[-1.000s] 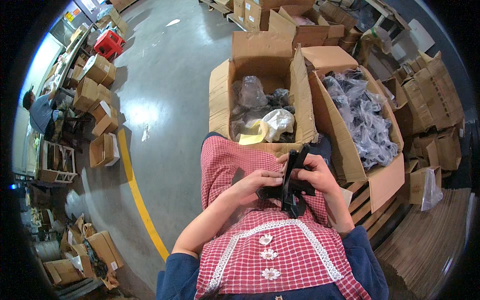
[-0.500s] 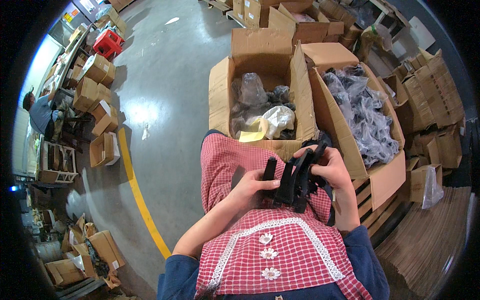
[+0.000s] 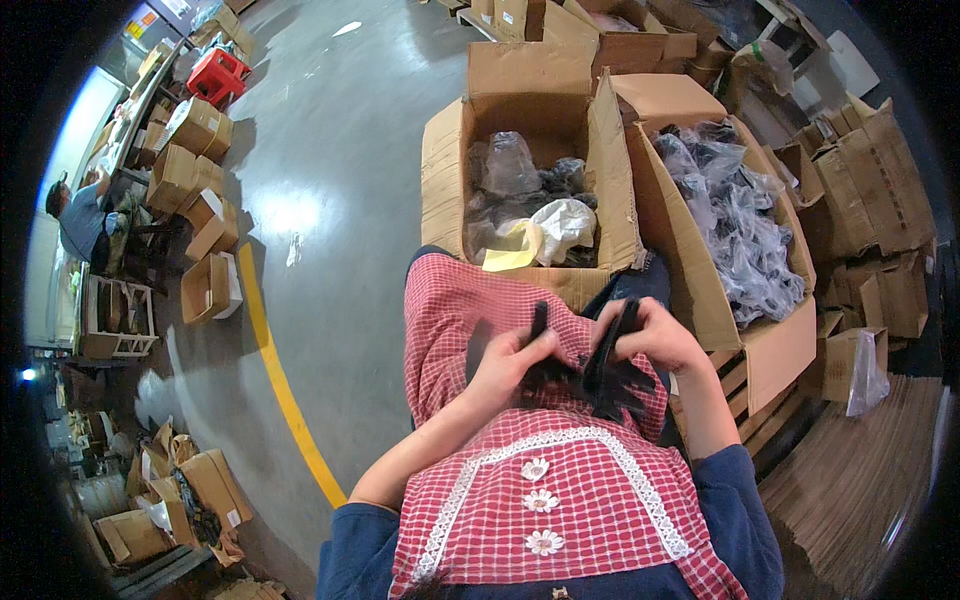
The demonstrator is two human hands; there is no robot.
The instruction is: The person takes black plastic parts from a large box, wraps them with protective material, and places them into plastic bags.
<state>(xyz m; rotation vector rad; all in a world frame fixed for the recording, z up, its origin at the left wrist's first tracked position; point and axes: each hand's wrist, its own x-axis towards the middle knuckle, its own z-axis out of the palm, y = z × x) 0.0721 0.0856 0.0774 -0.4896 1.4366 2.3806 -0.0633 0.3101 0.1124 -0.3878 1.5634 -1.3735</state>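
Several black plastic-looking parts (image 3: 600, 375) with narrow arms are bunched between my hands above the red checked apron on my lap. My left hand (image 3: 503, 368) is closed round part of the bunch, with one dark bar standing up past the thumb. At the other side, my right hand (image 3: 655, 333) pinches the upper end of a long black piece. Motion blurs the parts, so their exact shape and how they join cannot be made out.
Ahead stands an open carton (image 3: 445, 190) with clear bags, a white bag and yellow paper (image 3: 512, 250). Right of it, another carton (image 3: 785, 350) is full of plastic-wrapped dark items. Flattened cardboard (image 3: 850, 490) lies at the lower right. A person (image 3: 82, 222) sits far left, past a yellow floor line (image 3: 275, 375).
The black parts have shifted and tilted between my hands and are now more blurred. My right hand has moved slightly down; my left hand still grips the bunch.
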